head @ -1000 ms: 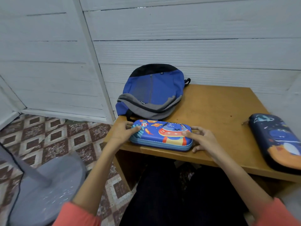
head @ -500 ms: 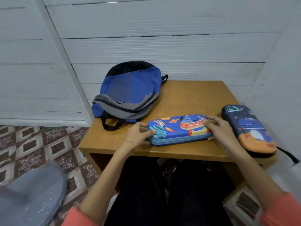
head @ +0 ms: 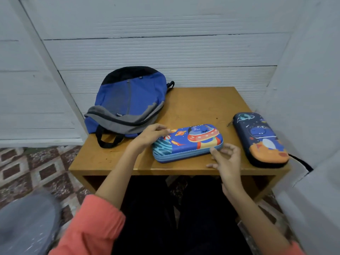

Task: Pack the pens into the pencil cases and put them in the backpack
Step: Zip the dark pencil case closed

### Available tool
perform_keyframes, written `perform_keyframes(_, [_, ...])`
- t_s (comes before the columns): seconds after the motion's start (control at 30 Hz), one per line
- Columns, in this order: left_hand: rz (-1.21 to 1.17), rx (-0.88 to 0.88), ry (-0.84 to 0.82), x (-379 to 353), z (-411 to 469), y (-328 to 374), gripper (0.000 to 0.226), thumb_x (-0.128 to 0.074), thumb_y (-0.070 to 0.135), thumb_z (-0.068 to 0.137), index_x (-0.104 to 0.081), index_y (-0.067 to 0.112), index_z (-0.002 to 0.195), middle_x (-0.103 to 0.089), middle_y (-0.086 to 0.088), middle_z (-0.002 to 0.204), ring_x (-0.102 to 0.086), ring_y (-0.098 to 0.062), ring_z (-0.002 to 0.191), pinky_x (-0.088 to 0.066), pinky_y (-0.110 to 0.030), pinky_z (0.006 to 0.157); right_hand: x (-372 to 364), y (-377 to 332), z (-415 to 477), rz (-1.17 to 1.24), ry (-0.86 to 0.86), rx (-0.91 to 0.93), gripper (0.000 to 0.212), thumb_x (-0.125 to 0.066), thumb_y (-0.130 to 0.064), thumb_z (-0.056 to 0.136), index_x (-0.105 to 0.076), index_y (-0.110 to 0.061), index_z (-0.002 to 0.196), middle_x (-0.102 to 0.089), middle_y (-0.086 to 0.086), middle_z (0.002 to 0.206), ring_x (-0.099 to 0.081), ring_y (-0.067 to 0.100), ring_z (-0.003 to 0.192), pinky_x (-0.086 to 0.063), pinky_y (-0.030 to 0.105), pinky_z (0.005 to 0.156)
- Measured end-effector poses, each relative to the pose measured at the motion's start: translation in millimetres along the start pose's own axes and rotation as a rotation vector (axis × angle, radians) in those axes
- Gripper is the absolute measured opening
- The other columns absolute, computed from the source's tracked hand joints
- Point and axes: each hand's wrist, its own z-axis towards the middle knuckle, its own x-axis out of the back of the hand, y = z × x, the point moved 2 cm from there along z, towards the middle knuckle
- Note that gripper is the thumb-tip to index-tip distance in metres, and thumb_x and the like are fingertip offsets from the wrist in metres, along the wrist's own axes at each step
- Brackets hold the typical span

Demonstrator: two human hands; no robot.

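Note:
A bright blue pencil case with a UFO picture lies closed near the front edge of the wooden table. My left hand grips its left end, fingers bunched at the far left corner. My right hand is at the front right corner, fingers apart, one fingertip touching the case's edge. A dark blue pencil case with a rocket picture lies closed at the table's right side. The blue, grey and black backpack lies at the back left, zipped. No pens are in sight.
White panelled walls close in behind and on the right of the small table. Patterned floor tiles lie to the left, with a grey rounded object at the lower left. The backpack's black strap loops onto the tabletop.
The bright blue case has slid right, toward the table's middle. My right hand has come off its right end and now sits at the front corner with the fingers loosened.

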Motion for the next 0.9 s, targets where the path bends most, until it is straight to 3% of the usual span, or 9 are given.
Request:
perform_keyframes(0.13, [0.016, 0.021, -0.067, -8, 9, 4, 0.015, -0.059, 0.028, 0.096, -0.063, 0.014, 0.099, -0.065, -0.001, 0.091, -0.058, -0.007, 0.075, -0.044, -0.015, 0.059, -8, -6, 13, 0.096, -0.008, -0.071, 0.04, -0.066, -0.002, 0.087, -0.046, -0.02, 0.116, -0.051, 0.004, 0.118, -0.062, 0.018, 0.105, -0.059, 0.032, 0.076])
perform_keyframes(0.23, [0.027, -0.008, -0.095, -15, 7, 4, 0.022, -0.059, 0.027, 0.096, -0.064, 0.01, 0.109, -0.063, -0.002, 0.091, -0.054, -0.005, 0.069, -0.042, -0.008, 0.051, -12, -11, 31, 0.096, -0.044, -0.049, 0.036, -0.065, -0.005, 0.088, -0.05, -0.02, 0.117, -0.056, 0.004, 0.12, -0.061, 0.014, 0.107, -0.056, 0.032, 0.085])
perform_keyframes(0.33, [0.004, 0.007, -0.166, -29, 2, 1, 0.021, -0.058, 0.03, 0.097, -0.059, 0.018, 0.113, -0.06, 0.006, 0.085, -0.053, 0.001, 0.059, -0.04, -0.008, 0.046, -20, -20, 43, 0.073, -0.122, -0.01, 0.027, -0.065, -0.01, 0.088, -0.058, -0.019, 0.113, -0.063, 0.005, 0.121, -0.061, 0.014, 0.11, -0.051, 0.033, 0.094])
perform_keyframes(0.47, [-0.085, -0.055, -0.131, -56, -6, 1, 0.017, -0.057, 0.027, 0.098, -0.059, 0.017, 0.111, -0.066, 0.0, 0.097, -0.062, -0.007, 0.072, -0.05, -0.014, 0.058, -32, -28, 48, 0.032, -0.232, 0.036, 0.023, -0.066, -0.012, 0.087, -0.064, -0.023, 0.107, -0.071, -0.002, 0.106, -0.068, 0.009, 0.093, -0.056, 0.028, 0.082])
perform_keyframes(0.57, [-0.131, -0.106, -0.061, -73, -6, 3, 0.021, -0.064, 0.035, 0.092, -0.063, 0.019, 0.106, -0.071, -0.008, 0.108, -0.069, -0.026, 0.094, -0.055, -0.043, 0.089, -35, -27, 47, -0.052, -0.291, 0.05, 0.035, -0.07, -0.021, 0.081, -0.064, -0.028, 0.115, -0.073, -0.003, 0.103, -0.071, 0.017, 0.092, -0.058, 0.041, 0.084])
perform_keyframes(0.7, [-0.117, -0.093, -0.031, -88, -6, 11, 0.027, -0.059, 0.037, 0.095, -0.063, 0.014, 0.11, -0.072, -0.01, 0.109, -0.07, -0.029, 0.096, -0.058, -0.048, 0.082, -29, -27, 51, -0.167, -0.276, 0.078, 0.027, -0.073, -0.03, 0.08, -0.062, -0.036, 0.104, -0.073, -0.007, 0.099, -0.071, 0.016, 0.088, -0.058, 0.046, 0.084])
perform_keyframes(0.77, [-0.092, -0.095, -0.034, -95, -3, 15, 0.033, -0.058, 0.043, 0.095, -0.064, 0.013, 0.109, -0.072, -0.009, 0.108, -0.07, -0.028, 0.096, -0.058, -0.049, 0.083, -23, -29, 52, -0.205, -0.26, 0.103, 0.026, -0.07, -0.026, 0.086, -0.058, -0.034, 0.108, -0.07, -0.01, 0.098, -0.069, 0.011, 0.085, -0.058, 0.038, 0.083])
perform_keyframes(0.87, [-0.057, -0.113, -0.044, -105, 5, 20, 0.047, -0.059, 0.052, 0.087, -0.065, 0.011, 0.108, -0.072, -0.009, 0.107, -0.069, -0.029, 0.096, -0.056, -0.051, 0.085, -11, -31, 55, -0.313, -0.215, 0.199, 0.04, -0.061, -0.02, 0.094, -0.051, -0.021, 0.133, -0.061, -0.01, 0.106, -0.057, -0.006, 0.082, -0.048, 0.008, 0.066])
perform_keyframes(0.9, [-0.045, -0.121, -0.049, -110, 8, 22, 0.048, -0.058, 0.052, 0.087, -0.065, 0.01, 0.108, -0.072, -0.009, 0.107, -0.069, -0.03, 0.095, -0.056, -0.052, 0.084, -5, -32, 57, -0.359, -0.197, 0.217, 0.043, -0.058, -0.02, 0.096, -0.049, -0.016, 0.137, -0.057, -0.009, 0.107, -0.053, -0.007, 0.082, -0.044, 0.004, 0.062])
